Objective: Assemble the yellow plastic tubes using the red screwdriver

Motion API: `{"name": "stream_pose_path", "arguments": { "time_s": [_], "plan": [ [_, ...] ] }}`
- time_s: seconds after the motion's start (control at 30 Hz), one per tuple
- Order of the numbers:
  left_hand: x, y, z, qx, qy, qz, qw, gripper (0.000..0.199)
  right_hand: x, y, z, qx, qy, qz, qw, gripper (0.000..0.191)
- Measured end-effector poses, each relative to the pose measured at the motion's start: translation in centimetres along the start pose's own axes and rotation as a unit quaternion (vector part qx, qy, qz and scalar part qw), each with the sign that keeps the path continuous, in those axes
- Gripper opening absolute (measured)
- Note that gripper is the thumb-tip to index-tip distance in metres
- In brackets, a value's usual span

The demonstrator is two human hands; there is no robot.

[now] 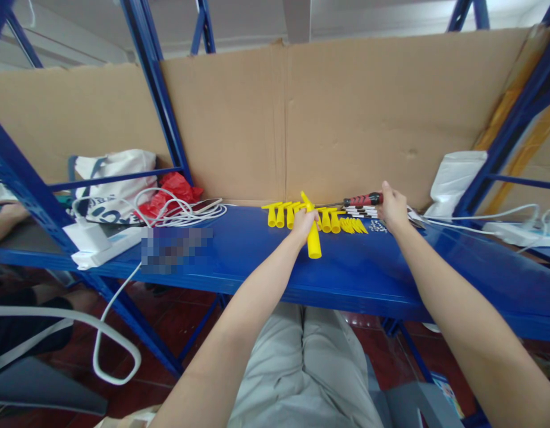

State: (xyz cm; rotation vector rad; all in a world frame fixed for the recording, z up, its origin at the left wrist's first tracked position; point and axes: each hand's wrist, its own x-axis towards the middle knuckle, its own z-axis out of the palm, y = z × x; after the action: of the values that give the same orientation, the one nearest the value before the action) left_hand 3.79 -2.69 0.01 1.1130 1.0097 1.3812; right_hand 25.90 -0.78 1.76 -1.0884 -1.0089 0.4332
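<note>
A yellow T-shaped piece (314,242) is in my left hand (305,224), its round end toward me. My right hand (392,207) is closed on the red and black handle of a screwdriver (363,200), whose shaft points left to the top of the yellow piece. Whether the tip touches it is too small to tell. Behind my left hand several similar yellow pieces (280,219) stand in a row on the blue shelf (243,249). Small flat yellow parts (354,226), black-and-white strips (361,212) and tiny white bits (377,226) lie right of them.
White cables (181,211), a red bag (176,189), a white cloth bag (118,172) and a power strip (109,246) lie at the left. A cardboard wall (368,113) backs the shelf. A white pouch (455,178) is at the right. Another person's hand (13,214) shows far left.
</note>
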Motion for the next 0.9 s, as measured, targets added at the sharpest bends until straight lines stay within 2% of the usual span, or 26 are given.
{"name": "stream_pose_path", "arguments": {
  "time_s": [0.17,0.37,0.57,0.73,0.8,0.9],
  "plan": [
    [-0.32,0.24,0.00,0.004,-0.009,0.003,1.000,0.024,-0.62,-0.73,0.31,0.019,-0.012,0.013,1.000,0.041],
    [-0.70,0.60,-0.02,-0.027,0.001,-0.014,1.000,0.023,-0.41,0.01,-0.06,0.019,-0.036,0.005,0.999,0.048],
    [-0.49,0.45,-0.02,-0.002,0.001,-0.007,1.000,0.022,-0.22,-0.16,0.03,0.051,-0.062,0.029,0.996,0.043],
    [-0.37,0.34,0.02,0.010,0.000,-0.004,1.000,0.023,-0.09,0.05,0.05,-0.001,-0.021,-0.018,1.000,0.048],
    [-0.39,0.34,0.05,0.017,0.001,-0.008,1.000,0.023,-0.14,-0.06,0.09,-0.014,-0.002,-0.034,0.999,0.045],
    [-0.26,0.21,0.08,0.021,0.002,-0.010,1.000,0.021,-0.29,-0.31,0.23,-0.012,-0.005,-0.034,0.999,0.039]
  ]
}}
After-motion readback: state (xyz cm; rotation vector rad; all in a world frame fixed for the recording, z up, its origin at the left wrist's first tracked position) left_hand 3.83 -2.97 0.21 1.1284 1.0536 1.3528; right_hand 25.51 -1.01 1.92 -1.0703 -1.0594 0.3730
